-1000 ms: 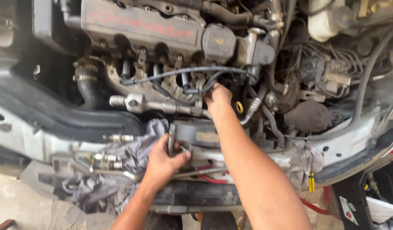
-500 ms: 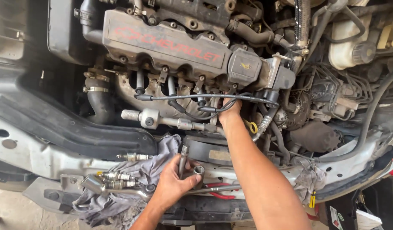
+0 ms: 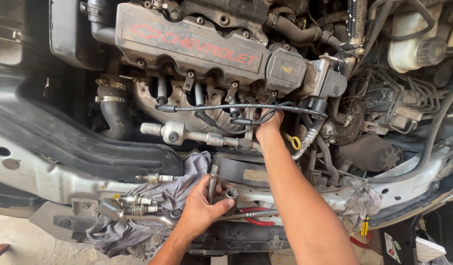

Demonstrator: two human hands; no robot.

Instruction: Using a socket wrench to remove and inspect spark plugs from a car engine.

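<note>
Two hands as before, left hand [image 3: 203,208] fingers gripping socket wrench [image 3: 214,184], right hand [image 3: 268,122] fingers hidden among black cables [image 3: 221,107].

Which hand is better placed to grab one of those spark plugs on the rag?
Probably the left hand: it sits beside the spark plugs on the rag, though holding a socket tool. The right hand is up among the black leads.

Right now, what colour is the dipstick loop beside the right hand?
Yellow dipstick loop, clearest in the head view.
</note>
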